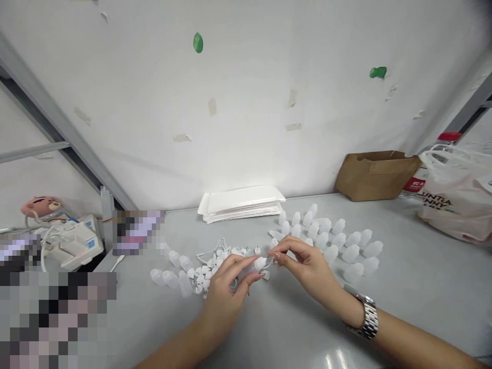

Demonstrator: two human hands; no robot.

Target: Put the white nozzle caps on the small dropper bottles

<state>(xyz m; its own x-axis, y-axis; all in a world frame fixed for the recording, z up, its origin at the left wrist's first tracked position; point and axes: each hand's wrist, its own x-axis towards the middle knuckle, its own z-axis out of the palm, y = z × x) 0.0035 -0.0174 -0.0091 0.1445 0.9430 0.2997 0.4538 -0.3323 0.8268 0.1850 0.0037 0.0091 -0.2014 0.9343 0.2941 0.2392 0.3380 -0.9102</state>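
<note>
A: Where is the bottle (pixel 257 265) now?
B: It is between the thumb and the fingers of the left hand (pixel 225 286), which hold it firmly, lying tilted, with its narrow tip toward the right fingers.

A: And the right hand (pixel 307 262)?
B: Its fingertips are near together, just beside this tip. The view is small there, so I cannot tell whether they are closed on some little piece.

A: What could go wrong?
B: If the left fingers squeeze too much, the soft-looking wall may bend and the tip may turn away. If the right pinch is loose, a little piece could drop among the small white pieces (pixel 207 275) left of the left fingers. Also, the other bottles (pixel 322 240) stand close beyond the right fingers; a careless knuckle could knock them over.
</note>
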